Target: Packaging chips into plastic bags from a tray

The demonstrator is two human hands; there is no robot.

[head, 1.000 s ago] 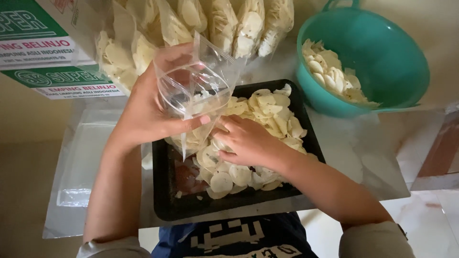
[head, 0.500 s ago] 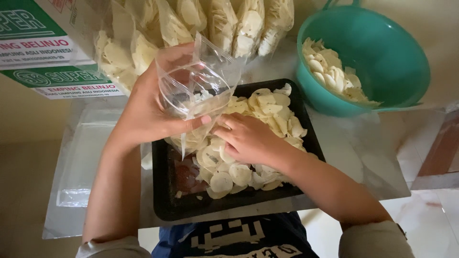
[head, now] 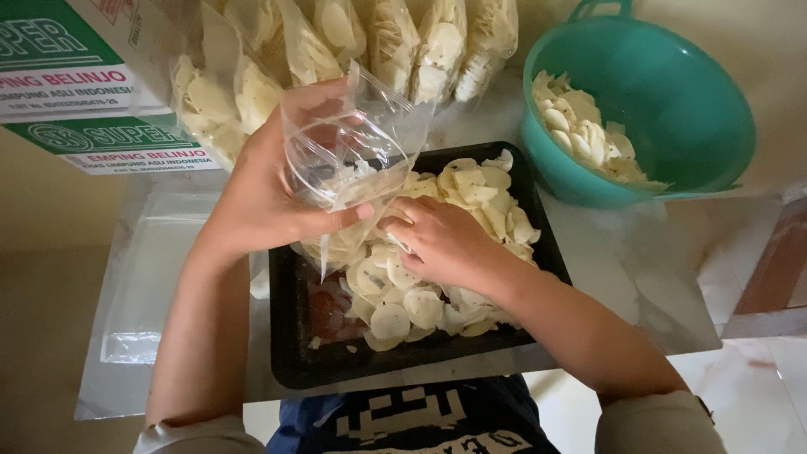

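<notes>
Right, largest first: black tray (head: 290, 336) sits on the clear-sheeted table edge, heaped with pale round chips (head: 420, 307); teal colander (head: 672, 109) with more chips stands just beside its far right corner, filled bags (head: 403, 42) lined up behind. Left hand (head: 261, 193) is clamped on a small clear bag (head: 345, 155), mouth tilted down over the tray. Right hand (head: 441, 240) lies on the pile, fingers curled, probably round a few chips, hard to tell. Filling goes best with the mouth pulled wide and low over the tray, small handfuls, so strays drop back in.
</notes>
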